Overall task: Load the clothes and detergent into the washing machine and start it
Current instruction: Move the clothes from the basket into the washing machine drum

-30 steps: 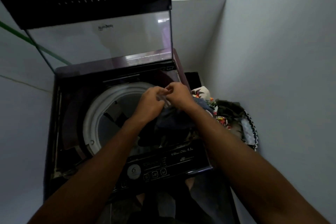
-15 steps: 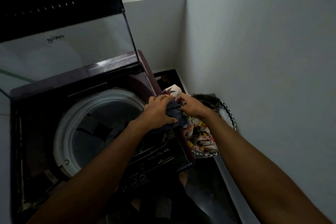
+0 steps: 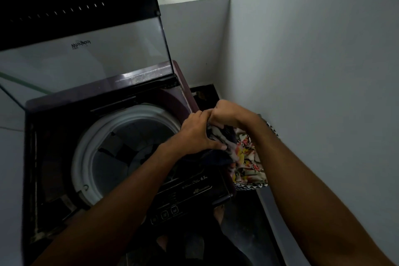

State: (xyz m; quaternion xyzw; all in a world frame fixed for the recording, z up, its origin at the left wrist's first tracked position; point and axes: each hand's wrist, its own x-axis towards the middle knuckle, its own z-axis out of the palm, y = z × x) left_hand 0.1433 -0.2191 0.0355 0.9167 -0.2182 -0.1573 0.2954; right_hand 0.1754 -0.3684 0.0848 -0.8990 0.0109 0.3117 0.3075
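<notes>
Shifted right off drum (image 3: 129, 153) to basket (image 3: 250, 185), both hands (image 3: 198, 134) (image 3: 228, 114) gripping clothes (image 3: 222, 138); loading barely begun, detergent, start pending.

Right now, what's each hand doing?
Left hand: grips the bundle of clothes.
Right hand: fingers curled into the same bundle, gripping it.

Glossy glass lid (image 3: 86, 54); soft printed cloth clothes (image 3: 246, 157); matt painted wall (image 3: 313, 60)
</notes>
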